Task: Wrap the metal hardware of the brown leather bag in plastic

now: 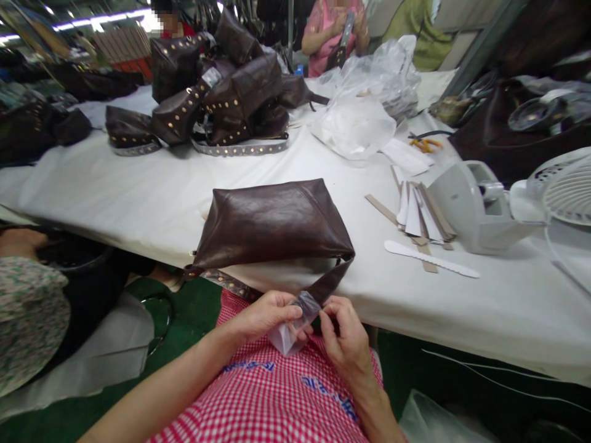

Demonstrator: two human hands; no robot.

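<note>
A dark brown leather bag [272, 221] lies at the near edge of the white table [138, 191]. Its strap [330, 282] hangs off the edge toward my lap. My left hand [265, 315] is closed on the strap's end, which is wrapped in a clear plastic sleeve [290, 332]. My right hand [344, 335] pinches the same plastic wrap from the right side. Both hands sit just below the table edge, above my red checked apron [277, 387].
A heap of studded brown bags [217, 86] sits at the back. Clear plastic bags [364, 104], paper strips [422, 212], a tape dispenser [475, 206] and a white fan [563, 184] lie to the right. A person in a floral sleeve [28, 307] is at left; another in pink [332, 31] works opposite.
</note>
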